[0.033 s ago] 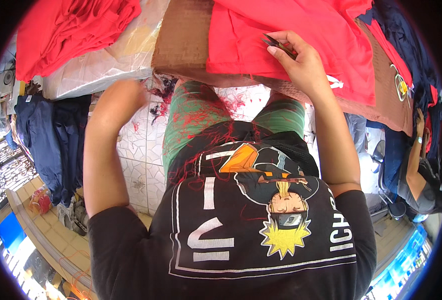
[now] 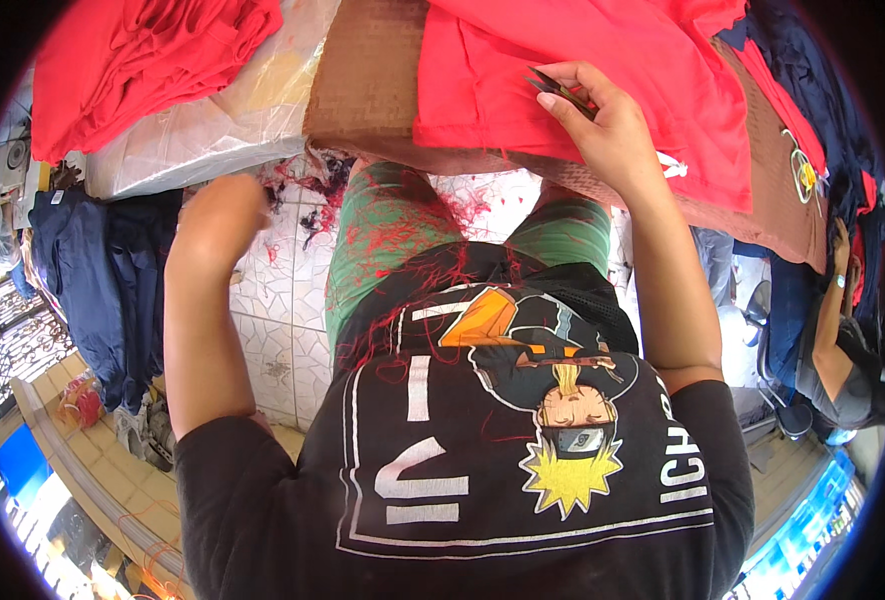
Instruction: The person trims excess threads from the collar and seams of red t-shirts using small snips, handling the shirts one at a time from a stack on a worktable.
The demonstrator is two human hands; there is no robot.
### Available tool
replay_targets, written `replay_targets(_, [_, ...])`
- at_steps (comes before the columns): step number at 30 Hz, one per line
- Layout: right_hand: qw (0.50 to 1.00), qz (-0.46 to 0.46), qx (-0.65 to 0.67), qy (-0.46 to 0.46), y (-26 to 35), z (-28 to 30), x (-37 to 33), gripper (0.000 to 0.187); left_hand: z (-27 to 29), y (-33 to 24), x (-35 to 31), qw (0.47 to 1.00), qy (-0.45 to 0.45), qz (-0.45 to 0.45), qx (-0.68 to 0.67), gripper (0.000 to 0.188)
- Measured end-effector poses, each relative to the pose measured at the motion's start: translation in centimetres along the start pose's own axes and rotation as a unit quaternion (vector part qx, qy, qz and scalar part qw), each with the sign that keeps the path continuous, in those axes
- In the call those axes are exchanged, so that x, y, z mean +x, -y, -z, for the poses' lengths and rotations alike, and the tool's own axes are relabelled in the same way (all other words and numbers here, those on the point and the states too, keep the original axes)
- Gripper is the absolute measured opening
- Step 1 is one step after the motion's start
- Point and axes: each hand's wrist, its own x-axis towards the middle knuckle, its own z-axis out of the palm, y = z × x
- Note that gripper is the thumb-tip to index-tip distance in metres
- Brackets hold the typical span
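Note:
My right hand (image 2: 603,118) is closed around a pair of thread snips (image 2: 561,93), their dark pointed blades aimed to the upper left. It rests over a red garment (image 2: 503,75) spread on the brown-covered work surface (image 2: 363,85). A white drawstring end or tag (image 2: 673,165) shows beside my wrist. Well apart from the cloth, my left hand (image 2: 225,222) hangs in the air below the edge of a plastic-wrapped bundle (image 2: 203,145). Its fingers are turned away and smeared by motion, so whether it holds anything is hidden.
A red cloth heap (image 2: 153,65) lies on the wrapped bundle. Dark trousers (image 2: 103,280) hang at the left. Loose red threads (image 2: 403,220) cover my lap and the tiled floor (image 2: 268,340). At the far right, another person's arm (image 2: 835,320) reaches up beside dark fabric.
My left hand has shifted a little to the left and closer to me. The right hand stays in place with the snips over the red garment.

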Motion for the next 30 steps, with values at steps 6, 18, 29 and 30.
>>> replay_targets(6, [0.999, 0.024, 0.023, -0.009, 0.7, 0.2, -0.3, 0.028, 3.0, -9.3, 1.5, 0.896, -0.322, -0.118, -0.282, 0.032])
replay_targets(18, [0.999, 0.037, 0.035, -0.014, 0.4, -2.3, 1.8, 0.027, 4.1, -10.8, 8.5, 0.790, -0.541, -0.199, -0.210, 0.023])
replay_targets(29, [0.994, 0.053, 0.097, 0.012, 0.5, -4.0, 0.6, 0.015, -0.2, -15.1, 5.8, 0.782, -0.493, -0.195, -0.328, 0.023])
replay_targets(30, [0.994, 0.054, 0.097, 0.015, 0.5, -4.0, 0.5, 0.015, -0.1, -14.6, 5.8, 0.779, -0.449, -0.202, -0.388, 0.020])
